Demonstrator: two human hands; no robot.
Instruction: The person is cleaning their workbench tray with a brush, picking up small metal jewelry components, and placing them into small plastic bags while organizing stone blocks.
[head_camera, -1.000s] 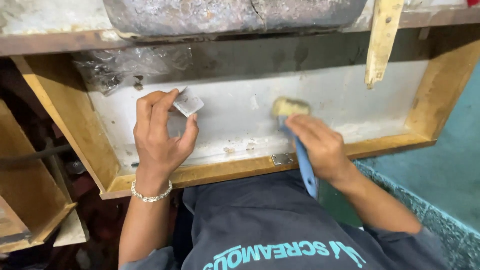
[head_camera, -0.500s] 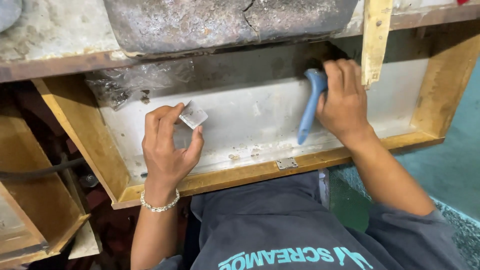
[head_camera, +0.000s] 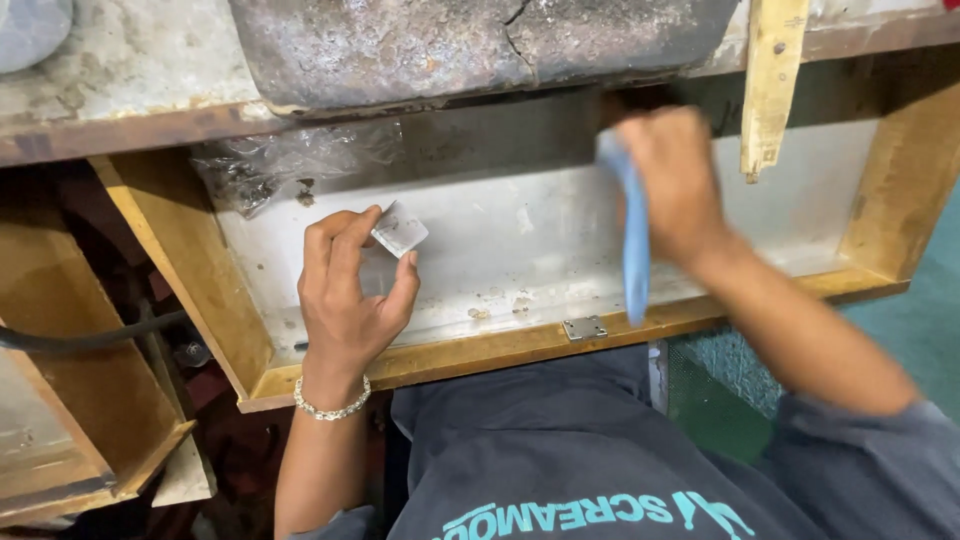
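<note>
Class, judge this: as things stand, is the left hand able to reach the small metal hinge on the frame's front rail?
Probably yes: the hinge lies uncovered near the left hand, though its fingers hold a small plate.

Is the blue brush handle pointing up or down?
Down. The right hand grips the blue brush near its top, and the handle hangs toward the wooden frame. The bristles are hidden.

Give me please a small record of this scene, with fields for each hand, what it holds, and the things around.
left hand: pinches a small pale flat piece between thumb and fingers, over the tray
right hand: blurred, grips a blue-handled brush, handle pointing down
tray: wooden frame with a whitish inner panel
on frame: small metal hinge on the near edge
behind: crumpled clear plastic, wooden stick
</note>
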